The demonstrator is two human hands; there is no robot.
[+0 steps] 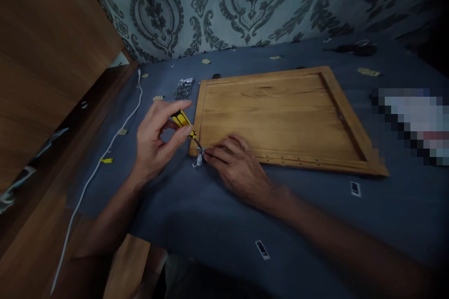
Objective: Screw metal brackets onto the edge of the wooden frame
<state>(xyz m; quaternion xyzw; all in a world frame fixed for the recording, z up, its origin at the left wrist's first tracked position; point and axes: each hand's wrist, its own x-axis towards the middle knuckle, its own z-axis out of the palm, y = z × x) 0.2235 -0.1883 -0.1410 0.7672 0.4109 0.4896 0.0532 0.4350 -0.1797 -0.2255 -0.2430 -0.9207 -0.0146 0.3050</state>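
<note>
A wooden panel with a raised frame [280, 112] lies flat on a blue sheet. My left hand [156, 138] is closed round a small yellow and black screwdriver [184, 122], whose tip points down at a small metal hinge [199, 156] at the panel's near left corner. My right hand [235, 166] rests on that corner, its fingertips pinching the metal hinge against the wood. A row of small holes runs along the panel's near edge.
A pile of metal hardware [184, 88] lies beyond the panel's left corner. A white cable [115, 138] trails down the left side beside brown wooden furniture [45, 56]. Dark tools [354, 49] lie at the far right. A patterned wall stands behind.
</note>
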